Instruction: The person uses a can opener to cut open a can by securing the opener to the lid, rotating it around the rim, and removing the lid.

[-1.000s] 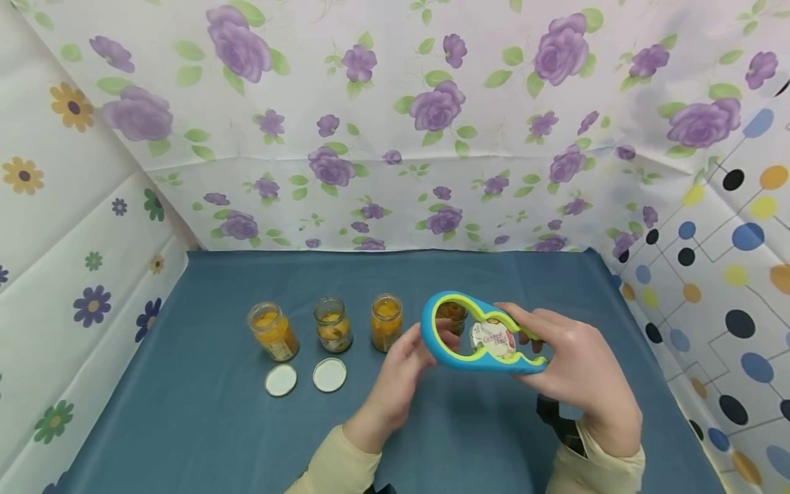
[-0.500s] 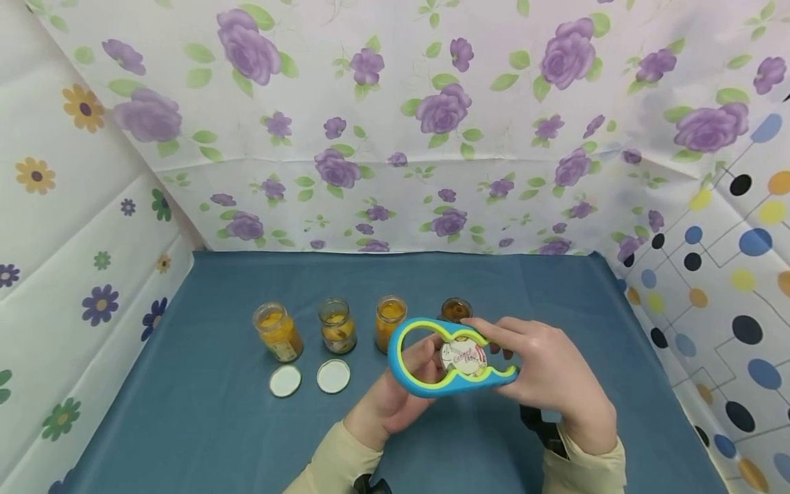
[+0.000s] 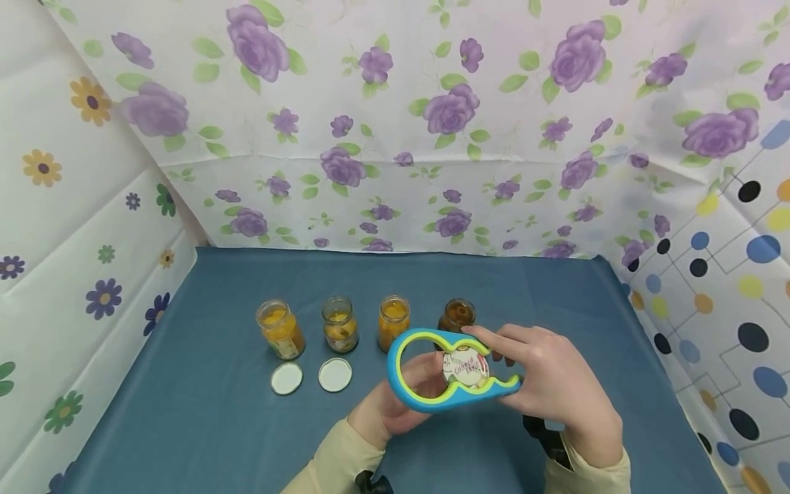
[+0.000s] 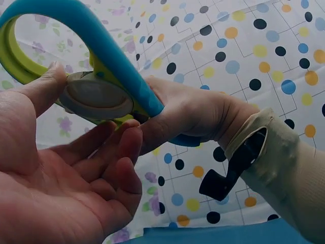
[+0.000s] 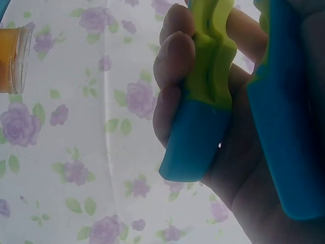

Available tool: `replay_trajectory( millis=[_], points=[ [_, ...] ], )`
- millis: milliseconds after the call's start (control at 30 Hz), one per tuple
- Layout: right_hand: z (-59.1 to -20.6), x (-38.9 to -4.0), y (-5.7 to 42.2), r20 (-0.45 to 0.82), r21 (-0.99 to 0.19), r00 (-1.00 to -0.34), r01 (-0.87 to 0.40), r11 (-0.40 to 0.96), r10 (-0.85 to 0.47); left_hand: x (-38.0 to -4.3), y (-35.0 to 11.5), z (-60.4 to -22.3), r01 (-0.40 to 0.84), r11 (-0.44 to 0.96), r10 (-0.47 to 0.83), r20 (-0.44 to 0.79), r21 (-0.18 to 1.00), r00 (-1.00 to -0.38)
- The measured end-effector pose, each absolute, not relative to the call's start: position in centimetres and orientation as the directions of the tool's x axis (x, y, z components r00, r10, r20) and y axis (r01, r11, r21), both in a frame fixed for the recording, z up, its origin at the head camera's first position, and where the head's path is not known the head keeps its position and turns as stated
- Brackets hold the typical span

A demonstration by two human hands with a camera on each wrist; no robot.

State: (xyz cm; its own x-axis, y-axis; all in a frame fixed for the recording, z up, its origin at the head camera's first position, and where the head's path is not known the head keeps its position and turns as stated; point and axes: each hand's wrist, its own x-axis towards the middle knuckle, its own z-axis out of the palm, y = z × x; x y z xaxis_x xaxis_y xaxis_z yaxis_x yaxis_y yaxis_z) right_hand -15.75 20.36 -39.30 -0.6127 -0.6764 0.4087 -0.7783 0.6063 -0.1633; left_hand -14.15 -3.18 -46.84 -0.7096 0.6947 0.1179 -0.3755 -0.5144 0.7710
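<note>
My right hand (image 3: 549,377) holds a blue and green jar opener (image 3: 404,398) by its handle end, raised over the table. A round printed jar lid (image 3: 465,367) sits between the opener's scalloped green edges. My left hand (image 3: 395,405) reaches it from below and behind. Its thumb (image 4: 48,84) comes through the large loop onto the lid's rim, with curled fingers (image 4: 114,145) close under the lid. In the left wrist view the lid's pale underside (image 4: 96,96) shows. Right-hand fingers (image 5: 175,66) wrap one handle arm.
Behind the hands stand an open jar with dark contents (image 3: 458,314) and open jars of orange fruit (image 3: 393,322), (image 3: 341,333), (image 3: 282,333) to its left. Two white lids (image 3: 286,379), (image 3: 335,374) lie upside down before the left jars. Patterned cloth walls (image 3: 395,158) enclose the blue table.
Both hands and the opener have moved left and toward me, away from the dark jar, which shows more now. My left hand has shifted from beside that jar to the lid.
</note>
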Motion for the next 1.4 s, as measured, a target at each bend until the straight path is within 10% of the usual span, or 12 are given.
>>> replay_trajectory(
  millis=[1100,1400],
  points=[
    [-39.1,-15.8,20.9,0.303,-0.289,-0.679,-0.734,0.615,-0.669,-14.8,-2.8,-47.3,-0.406,-0.442,0.736,0.064,0.800,-0.674],
    [-38.6,-15.6,23.0,0.380,-0.268,-0.692,-0.718,0.643,-0.614,-15.9,-3.2,-48.0,-0.056,-0.194,0.559,0.064,0.979,-0.827]
  ],
)
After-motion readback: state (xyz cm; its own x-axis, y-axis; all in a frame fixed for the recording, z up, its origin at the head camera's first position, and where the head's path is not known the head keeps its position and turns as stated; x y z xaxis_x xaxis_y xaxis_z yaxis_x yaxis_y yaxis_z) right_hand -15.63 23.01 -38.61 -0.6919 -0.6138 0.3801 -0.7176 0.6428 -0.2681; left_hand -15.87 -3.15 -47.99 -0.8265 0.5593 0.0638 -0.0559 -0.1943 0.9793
